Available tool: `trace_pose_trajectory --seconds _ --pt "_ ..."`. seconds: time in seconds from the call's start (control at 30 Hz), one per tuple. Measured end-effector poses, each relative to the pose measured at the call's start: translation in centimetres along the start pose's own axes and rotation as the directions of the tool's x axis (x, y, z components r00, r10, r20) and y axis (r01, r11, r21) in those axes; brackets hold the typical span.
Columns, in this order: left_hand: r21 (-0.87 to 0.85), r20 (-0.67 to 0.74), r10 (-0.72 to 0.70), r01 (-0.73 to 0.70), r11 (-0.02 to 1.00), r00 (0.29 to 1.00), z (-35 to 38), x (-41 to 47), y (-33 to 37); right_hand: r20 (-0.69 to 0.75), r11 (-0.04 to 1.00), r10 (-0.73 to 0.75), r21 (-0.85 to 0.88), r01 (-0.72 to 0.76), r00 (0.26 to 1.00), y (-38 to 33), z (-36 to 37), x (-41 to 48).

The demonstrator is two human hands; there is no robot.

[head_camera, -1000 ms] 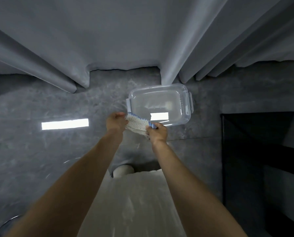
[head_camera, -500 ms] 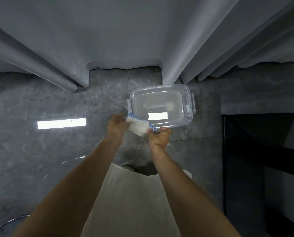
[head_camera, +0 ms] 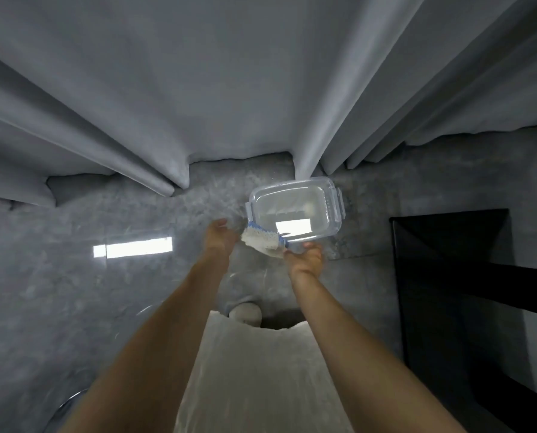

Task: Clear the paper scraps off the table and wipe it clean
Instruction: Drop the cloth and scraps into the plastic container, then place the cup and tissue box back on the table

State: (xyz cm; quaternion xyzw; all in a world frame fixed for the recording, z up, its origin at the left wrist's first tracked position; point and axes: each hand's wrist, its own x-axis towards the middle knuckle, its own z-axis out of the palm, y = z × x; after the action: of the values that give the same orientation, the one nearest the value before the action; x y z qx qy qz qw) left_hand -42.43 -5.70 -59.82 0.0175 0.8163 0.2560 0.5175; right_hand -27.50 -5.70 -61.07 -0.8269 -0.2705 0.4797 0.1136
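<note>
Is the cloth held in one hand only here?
No, the left hand grips one end of the white and blue cloth and the right hand grips the other end.

This is an indoor room, a home or a curtained studio; I cannot tell which. Heavy grey curtains point(head_camera: 261, 89) hang in deep folds down to a glossy grey stone-look floor point(head_camera: 73, 292). The floor has tile joints and mirrors long strip lights point(head_camera: 139, 246). A dark piece of furniture point(head_camera: 463, 276) stands at the right. A clear plastic food box point(head_camera: 335, 207) with side clips lies near the curtain hem.
</note>
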Motion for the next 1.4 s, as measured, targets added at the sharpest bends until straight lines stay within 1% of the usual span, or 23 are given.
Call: trace_pose_trajectory --seconds 0.13,0.2,0.27,0.37,0.5,0.63,0.73,0.8,0.87,0.93,1.03,1.17,1.3,1.4 --pt "0.066 0.021 0.100 -0.101 0.993 0.995 -2.0 -7.3 4.7 0.091 0.999 -0.045 0.003 0.045 0.995 -4.5 -3.4 -6.5" --pt "0.162 0.035 0.171 -0.175 0.971 0.985 -3.2 -12.0 7.1 0.136 0.998 -0.059 -0.001 0.059 0.989 -7.2 -5.8 -10.3" --pt "0.310 0.064 0.271 -0.277 0.910 0.961 -5.0 -17.2 9.0 0.169 0.998 -0.064 -0.006 0.066 0.984 -9.7 -8.6 -14.2" --pt "0.417 0.116 0.360 -0.375 0.828 0.925 -8.3 -25.0 12.3 0.208 0.997 -0.078 -0.006 0.081 0.975 -13.7 -13.7 -20.3" --pt "0.428 0.136 0.462 -0.473 0.770 0.876 -11.8 -35.0 17.6 0.220 0.985 -0.165 -0.005 0.171 0.961 -19.1 -21.5 -28.0" --pt "0.424 0.162 0.525 -0.540 0.727 0.835 -12.9 -44.0 21.9 0.190 0.955 -0.291 0.005 0.295 0.938 -22.8 -29.2 -34.2" --pt "0.411 0.222 0.586 -0.620 0.668 0.779 -11.4 -49.2 24.3 0.119 0.927 -0.372 -0.001 0.375 0.921 -23.9 -34.8 -36.9" --pt "0.394 0.275 0.630 -0.683 0.615 0.726 -9.2 -52.2 25.3 0.023 0.904 -0.426 -0.013 0.427 0.904 -24.0 -38.7 -37.9" --pt "0.382 0.364 0.639 -0.734 0.561 0.678 -6.2 -55.3 25.2 -0.086 0.885 -0.465 -0.032 0.464 0.881 -23.5 -43.1 -38.4" --pt "0.389 0.483 0.622 -0.788 0.478 0.616 -2.8 -58.2 24.5 -0.160 0.883 -0.468 -0.048 0.466 0.869 -22.6 -47.5 -38.7" --pt "0.381 0.654 0.571 -0.868 0.319 0.497 2.5 -62.2 23.9 -0.258 0.911 -0.408 -0.053 0.409 0.876 -20.7 -53.5 -38.2" --pt "0.334 0.778 0.500 -0.925 0.182 0.380 8.8 -66.7 24.0 -0.401 0.941 -0.303 0.020 0.339 0.864 -17.5 -60.1 -37.7" --pt "0.283 0.848 0.437 -0.953 0.104 0.299 14.7 -69.7 23.8 -0.528 0.947 -0.205 0.107 0.304 0.824 -13.5 -65.1 -36.7" --pt "0.226 0.893 0.379 -0.970 0.091 0.244 18.8 -71.1 23.2 -0.624 0.953 -0.071 0.188 0.238 0.778 -11.0 -68.2 -35.8"
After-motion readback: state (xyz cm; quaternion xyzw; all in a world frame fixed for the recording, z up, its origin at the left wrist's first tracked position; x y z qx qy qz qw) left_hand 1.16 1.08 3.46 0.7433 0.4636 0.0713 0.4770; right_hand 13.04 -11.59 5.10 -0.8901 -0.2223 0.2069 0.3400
